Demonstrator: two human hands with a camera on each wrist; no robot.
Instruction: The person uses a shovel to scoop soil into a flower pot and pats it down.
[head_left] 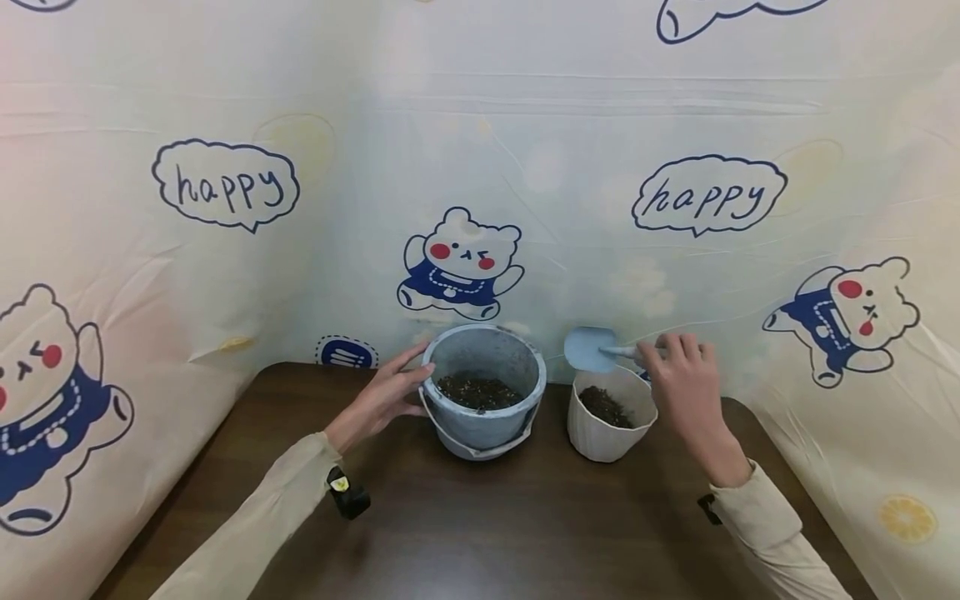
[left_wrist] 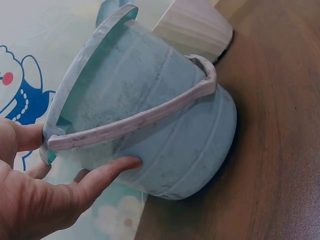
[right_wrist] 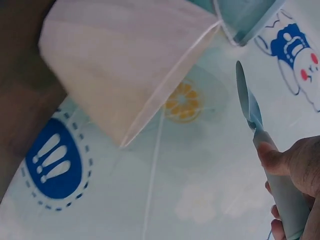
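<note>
- Fingers of the right hand curl round the slim handle of a small blue shovel, the thumb laid along it; the left hand pinches the bucket at its rim, thumb pressed to the outer wall.
- Taking the head view as the clock, with the wall side at 12, the shovel's blade points to 9 o'clock from the right fingers, its long axis running roughly from 9 to 3.
- Just beside that hand, at about 8 o'clock from it, stands the white pot, upright on the worktop; the right hand is the nearer one.
- Bucket and pot stand a little apart, the bucket between 8 and 9 o'clock from the blade. That bearing, I judge, is what any swing of the shovel turns on.
- Only the head view shows dark soil in the bucket and in the pot; none shows on the blade.
- There the blade overlaps the pot's far rim, while the right wrist view shows it edge-on, clear of the pot.
- Left wrist alone gives a close look at the carry handle, slung low across the bucket's outer wall.
</note>
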